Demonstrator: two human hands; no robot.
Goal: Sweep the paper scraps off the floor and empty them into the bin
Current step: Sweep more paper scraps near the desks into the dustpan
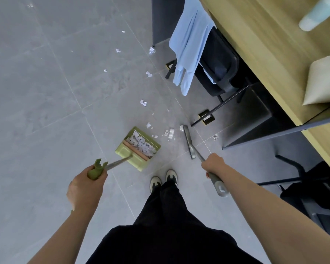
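Head view: mid-sweep beside a wooden desk (255, 44), no bin in sight.
Far right, a chair (220, 60) carries a blue shirt (189, 44). Left hand (86, 184) clenches the green dustpan (137, 148) handle, pan mouth facing loose paper scraps (171, 132); right hand (213, 164) grips the broom (189, 141), bristles behind them to push leftward.

dustpan (136, 149): showing light olive green, with a tan wooden bar across it
paper scraps (143, 103): lying white, some with grey print
broom (189, 141): showing grey bristles, silver pole, grey grip
floor (46, 92): showing grey tiles with pale thin joints
shirt (189, 44): hanging pale blue
chair (219, 60): showing black
table (271, 44): showing yellowish wood grain
trousers (170, 225): showing black
shoes (163, 180): showing white with black
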